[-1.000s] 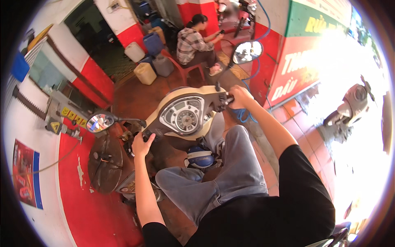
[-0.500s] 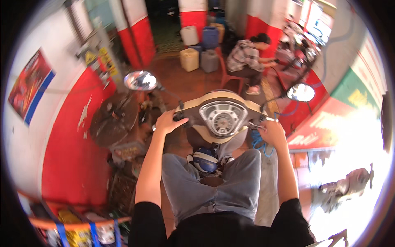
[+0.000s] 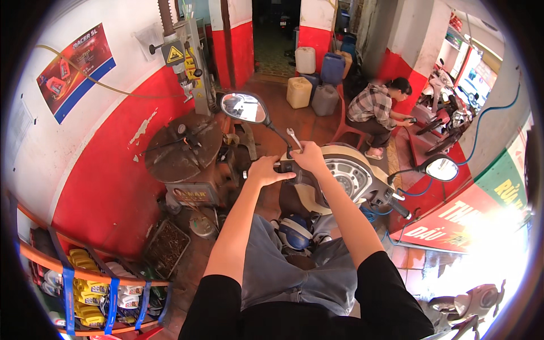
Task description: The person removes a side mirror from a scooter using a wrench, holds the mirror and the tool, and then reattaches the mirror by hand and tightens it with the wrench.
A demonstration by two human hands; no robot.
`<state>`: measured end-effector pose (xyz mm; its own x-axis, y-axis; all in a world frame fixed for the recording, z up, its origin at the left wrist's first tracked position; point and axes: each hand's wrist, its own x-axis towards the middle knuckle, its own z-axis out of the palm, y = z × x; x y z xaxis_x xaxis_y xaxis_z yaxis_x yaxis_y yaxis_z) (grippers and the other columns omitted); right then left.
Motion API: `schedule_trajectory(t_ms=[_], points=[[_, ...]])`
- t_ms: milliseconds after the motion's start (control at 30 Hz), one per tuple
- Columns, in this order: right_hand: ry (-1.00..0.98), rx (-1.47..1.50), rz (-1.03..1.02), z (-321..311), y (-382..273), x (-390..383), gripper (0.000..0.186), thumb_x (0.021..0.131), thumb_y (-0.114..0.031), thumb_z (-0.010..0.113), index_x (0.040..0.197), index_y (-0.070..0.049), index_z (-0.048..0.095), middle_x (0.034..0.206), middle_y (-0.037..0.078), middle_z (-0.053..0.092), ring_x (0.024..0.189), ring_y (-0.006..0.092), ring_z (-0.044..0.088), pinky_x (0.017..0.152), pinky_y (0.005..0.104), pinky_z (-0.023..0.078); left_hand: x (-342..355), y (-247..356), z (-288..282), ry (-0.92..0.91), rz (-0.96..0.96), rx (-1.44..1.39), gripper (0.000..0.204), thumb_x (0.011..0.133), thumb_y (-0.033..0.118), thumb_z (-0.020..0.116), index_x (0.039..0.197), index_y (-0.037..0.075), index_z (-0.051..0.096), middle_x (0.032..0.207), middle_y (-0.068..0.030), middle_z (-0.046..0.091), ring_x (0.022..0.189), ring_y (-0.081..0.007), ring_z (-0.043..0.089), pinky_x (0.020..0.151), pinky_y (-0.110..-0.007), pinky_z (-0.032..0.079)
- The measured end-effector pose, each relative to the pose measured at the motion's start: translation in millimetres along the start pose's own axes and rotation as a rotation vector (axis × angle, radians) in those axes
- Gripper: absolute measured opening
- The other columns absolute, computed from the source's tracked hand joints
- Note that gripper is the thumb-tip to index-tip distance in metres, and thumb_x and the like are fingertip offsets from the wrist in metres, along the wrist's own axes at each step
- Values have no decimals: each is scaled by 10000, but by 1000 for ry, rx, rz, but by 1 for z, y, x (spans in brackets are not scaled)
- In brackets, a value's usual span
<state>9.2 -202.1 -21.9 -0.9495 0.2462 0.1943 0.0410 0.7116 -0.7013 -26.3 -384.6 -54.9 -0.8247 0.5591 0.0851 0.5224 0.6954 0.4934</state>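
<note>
I sit astride a cream and dark scooter with a round-dialled instrument panel (image 3: 343, 177). My left hand (image 3: 266, 171) is closed round the left handlebar grip, its thumb lying along the switch housing. Just right of it, my right hand (image 3: 310, 158) is closed on a silver wrench (image 3: 292, 137), whose open jaw sticks up beyond the fingers. The wrench is beside the stem base of the left mirror (image 3: 245, 107); whether it touches a nut there is hidden. Free of any hand is the right grip (image 3: 402, 209). A blue and white helmet (image 3: 295, 231) rests between my legs.
At left stand a round-topped machine (image 3: 184, 148) and a shelf (image 3: 90, 272) of bottles. Several plastic jugs (image 3: 299, 92) are ahead. Right of them a seated person (image 3: 374, 107) holds a phone. The right mirror (image 3: 442, 168) juts out. Another scooter (image 3: 473, 303) stands at lower right.
My right hand has left the right grip and crossed to the left mirror stem, where the wrench shows. The handlebar now slants down to the right. My view has swung left.
</note>
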Motion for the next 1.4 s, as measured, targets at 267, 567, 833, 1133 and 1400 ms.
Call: schedule_trajectory(t_ms=[267, 567, 833, 1133, 1400], points=[[-164, -7, -31, 12, 13, 17, 417, 661, -305, 811, 886, 25, 691, 780, 223, 679, 793, 359, 686, 743, 424, 530, 4, -22, 11, 162, 107, -438, 556, 718, 428, 801, 1172, 141, 657, 1100, -106, 700, 1030, -265, 663, 894, -378, 504], [-19, -34, -63, 23, 15, 17, 355, 720, -292, 801, 871, 10, 692, 696, 177, 647, 717, 333, 672, 680, 416, 503, 28, -16, 10, 205, 166, -572, 367, 783, 201, 762, 1078, 4, 666, 991, -138, 699, 915, -200, 672, 789, -314, 512], [-74, -41, 30, 14, 13, 18, 345, 776, -350, 735, 874, -19, 727, 783, 219, 684, 811, 356, 691, 750, 436, 518, 46, -9, 3, 103, 245, -366, 272, 795, 212, 739, 947, 1, 660, 794, -148, 616, 778, -254, 636, 704, -370, 488], [-111, 24, 80, 12, 13, 18, 352, 773, -331, 738, 932, -16, 726, 850, 236, 687, 856, 381, 674, 786, 435, 518, 34, 1, 15, 355, 352, -151, 165, 855, 148, 659, 917, -4, 644, 828, -205, 599, 810, -406, 588, 704, -467, 458], [-134, 163, 66, 11, 19, 20, 308, 806, -310, 703, 955, -42, 731, 806, 210, 691, 806, 351, 680, 749, 414, 517, 26, 23, 22, 445, 269, -86, 225, 877, 189, 655, 940, -17, 590, 894, -186, 600, 890, -396, 575, 756, -485, 463]])
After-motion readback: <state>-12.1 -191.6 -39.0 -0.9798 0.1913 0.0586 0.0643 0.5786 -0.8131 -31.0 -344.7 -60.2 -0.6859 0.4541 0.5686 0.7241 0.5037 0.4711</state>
